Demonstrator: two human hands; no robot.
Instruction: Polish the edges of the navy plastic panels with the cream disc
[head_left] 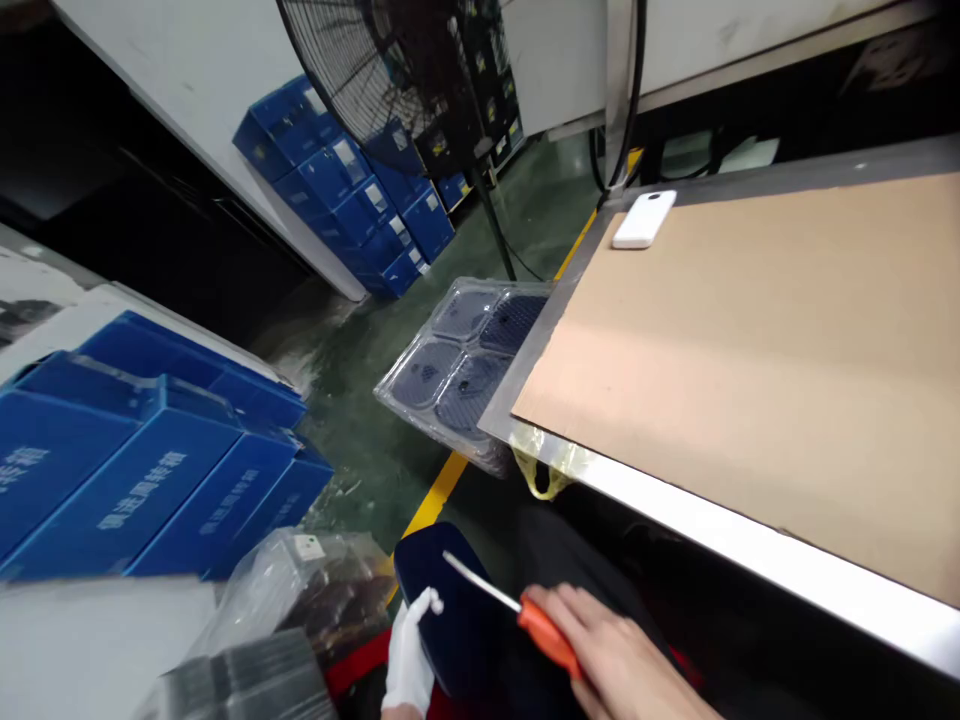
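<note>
At the bottom of the frame, your right hand (600, 640) is wrapped round the orange handle of a screwdriver (551, 635), fingers clamped on the grip. Held by the handle end, its shaft is left free and points toward the upper left, with the tip in front of a dark blue piece (465, 640) at bottom centre.

Your left hand (409, 660), in a white glove, is at the near left edge of that piece, overlapping it in view. The picture is blurred and dark there, so I can't fairly tell whether the gloved fingers are pinched on it or merely beside it; if they do hold it, the edge would be a natural place to steady it from.

On the right, a cardboard sheet (750, 350) covers most of the table (712, 540), presumably to protect the top or whatever is laid there. A white device (645, 220) lies near the sheet's far left corner, out of the way of the middle. Clear tape (574, 460) at the table's near left corner seems to secure something yellow.

In the centre, a wrapped tray stack (427, 370) sits beside the table, its four compartments facing up. Blue boxes (150, 500) fill the left side, perhaps stacked together to save floor space, and a stand fan (420, 90) stands at top centre.
</note>
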